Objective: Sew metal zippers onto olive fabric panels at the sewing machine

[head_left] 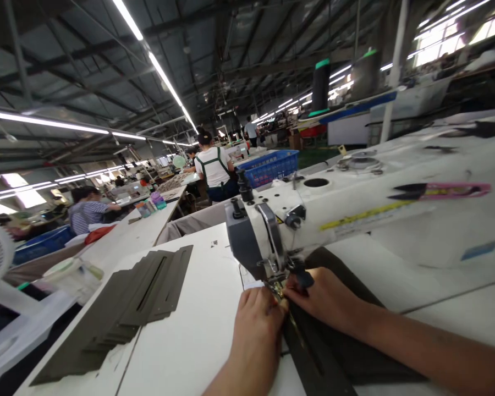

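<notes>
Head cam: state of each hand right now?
Left hand: curled, close by the sewing machine; can't tell what it grips.
Right hand: at the dark fabric; can't tell whether it's pinching.

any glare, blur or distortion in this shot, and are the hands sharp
Head view: the long white ceiling tubes burn out to streaks; head view: the rightmost dark green-tipped thread cone is smeared; head view: the slender white pole leans, perhaps from tilt or wide-angle stretch; head view: the left hand and right hand are readable but slightly soft.
</notes>
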